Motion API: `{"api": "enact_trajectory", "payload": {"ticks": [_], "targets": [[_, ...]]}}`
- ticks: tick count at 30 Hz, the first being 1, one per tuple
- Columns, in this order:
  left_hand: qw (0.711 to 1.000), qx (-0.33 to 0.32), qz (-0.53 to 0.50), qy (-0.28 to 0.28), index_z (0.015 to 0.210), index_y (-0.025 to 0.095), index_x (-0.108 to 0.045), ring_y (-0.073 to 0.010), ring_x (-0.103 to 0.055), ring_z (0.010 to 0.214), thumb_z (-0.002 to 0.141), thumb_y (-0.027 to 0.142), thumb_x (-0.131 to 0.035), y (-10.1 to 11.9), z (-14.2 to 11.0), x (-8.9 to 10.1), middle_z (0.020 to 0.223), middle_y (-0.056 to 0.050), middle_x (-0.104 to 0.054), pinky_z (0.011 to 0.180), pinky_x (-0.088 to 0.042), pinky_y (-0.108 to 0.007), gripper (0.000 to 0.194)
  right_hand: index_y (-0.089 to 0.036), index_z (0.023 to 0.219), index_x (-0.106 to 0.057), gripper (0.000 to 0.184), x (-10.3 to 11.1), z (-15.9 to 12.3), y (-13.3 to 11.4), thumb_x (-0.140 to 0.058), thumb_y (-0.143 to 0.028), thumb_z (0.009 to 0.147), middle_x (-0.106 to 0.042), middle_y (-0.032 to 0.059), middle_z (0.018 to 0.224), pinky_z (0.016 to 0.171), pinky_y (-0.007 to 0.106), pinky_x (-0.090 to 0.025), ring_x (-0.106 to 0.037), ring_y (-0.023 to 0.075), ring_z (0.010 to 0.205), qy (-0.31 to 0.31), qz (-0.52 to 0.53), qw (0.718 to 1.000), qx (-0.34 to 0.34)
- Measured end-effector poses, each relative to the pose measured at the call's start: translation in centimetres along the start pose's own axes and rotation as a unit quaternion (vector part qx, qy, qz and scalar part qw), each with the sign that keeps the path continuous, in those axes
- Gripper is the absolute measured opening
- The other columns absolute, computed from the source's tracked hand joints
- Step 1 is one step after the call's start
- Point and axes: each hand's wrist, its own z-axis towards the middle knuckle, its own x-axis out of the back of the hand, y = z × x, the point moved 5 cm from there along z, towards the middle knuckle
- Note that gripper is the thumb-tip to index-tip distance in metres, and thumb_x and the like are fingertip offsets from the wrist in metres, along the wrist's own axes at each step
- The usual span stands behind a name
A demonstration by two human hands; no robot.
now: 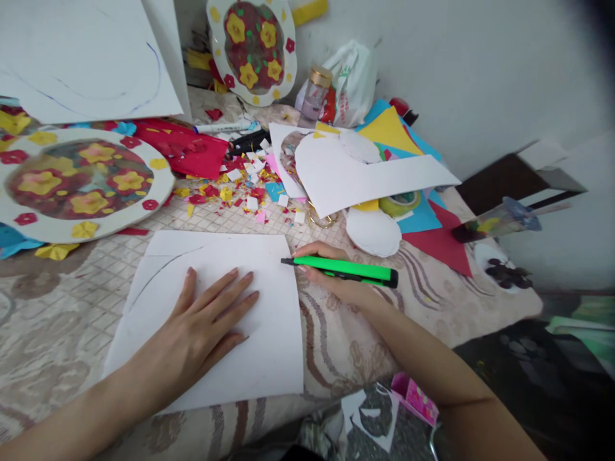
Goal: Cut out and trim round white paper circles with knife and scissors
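A white sheet lies on the patterned tablecloth in front of me, with a thin dark curved line near its upper left corner. My left hand rests flat on this sheet, fingers spread, just below the curve. At the sheet's right edge, my right hand grips a green utility knife with a black end. Its dark tip points left, over the upper right part of the sheet; whether it touches the paper I cannot tell.
Flower-decorated oval frames stand at the left and back. Paper scraps litter the middle. White cutouts, coloured sheets, a gold-lidded jar and a plastic cup occupy the right. The table edge runs along the front.
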Motion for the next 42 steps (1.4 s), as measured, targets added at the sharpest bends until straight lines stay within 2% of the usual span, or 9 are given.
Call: {"api": "enact_trajectory", "payload": {"ticks": [11, 17, 22, 32, 42], "targets": [[1.0, -0.006, 0.024, -0.005, 0.147, 0.019, -0.05, -0.03, -0.034, 0.15, 0.104, 0.036, -0.047, 0.0, -0.2, -0.2, 0.16, -0.01, -0.043, 0.126, 0.0, -0.057, 0.046, -0.021, 0.11, -0.068, 0.021, -0.1, -0.1, 0.0, -0.062, -0.034, 0.095, -0.071, 0.0043, 0.092, 0.072, 0.029, -0.05, -0.063, 0.0156, 0.08, 0.01, -0.008, 1.0, 0.016], [1.0, -0.001, 0.02, -0.011, 0.147, 0.021, -0.05, -0.0309, -0.037, 0.148, 0.104, 0.038, -0.047, 0.0, -0.1, -0.1, 0.158, -0.01, -0.045, 0.125, -0.004, -0.06, 0.046, -0.022, 0.108, -0.068, 0.018, -0.2, -0.1, 0.0, -0.062, -0.033, 0.095, -0.072, 0.0048, 0.09, 0.071, 0.03, -0.051, -0.063, 0.0162, 0.079, 0.012, -0.018, 1.0, 0.018], [1.0, 0.003, 0.008, -0.007, 0.147, 0.021, -0.051, -0.0307, -0.038, 0.148, 0.103, 0.038, -0.048, -0.1, -0.1, -0.1, 0.158, -0.01, -0.046, 0.125, -0.004, -0.06, 0.047, -0.022, 0.108, -0.068, 0.018, -0.1, -0.2, -0.3, -0.062, -0.034, 0.095, -0.072, 0.0052, 0.093, 0.075, 0.031, -0.052, -0.064, 0.0169, 0.082, 0.019, -0.025, 0.999, 0.023], [1.0, 0.004, 0.003, -0.007, 0.149, 0.022, -0.048, -0.0301, -0.035, 0.15, 0.103, 0.037, -0.048, -0.1, -0.2, -0.3, 0.16, -0.009, -0.043, 0.125, -0.001, -0.059, 0.048, -0.02, 0.109, -0.068, 0.021, 0.1, -0.2, -0.5, -0.06, -0.035, 0.096, -0.072, 0.0049, 0.093, 0.073, 0.03, -0.052, -0.064, 0.0158, 0.08, 0.008, -0.03, 0.999, 0.035], [1.0, 0.009, -0.012, -0.003, 0.151, 0.024, -0.046, -0.0321, -0.038, 0.148, 0.103, 0.037, -0.048, -0.1, -0.1, -0.1, 0.158, -0.01, -0.046, 0.124, -0.006, -0.063, 0.05, -0.022, 0.104, -0.069, 0.019, -0.1, -0.2, -1.2, -0.063, -0.037, 0.094, -0.072, 0.0077, 0.105, 0.087, 0.034, -0.053, -0.067, 0.0201, 0.095, 0.02, -0.035, 0.999, 0.031]]}}
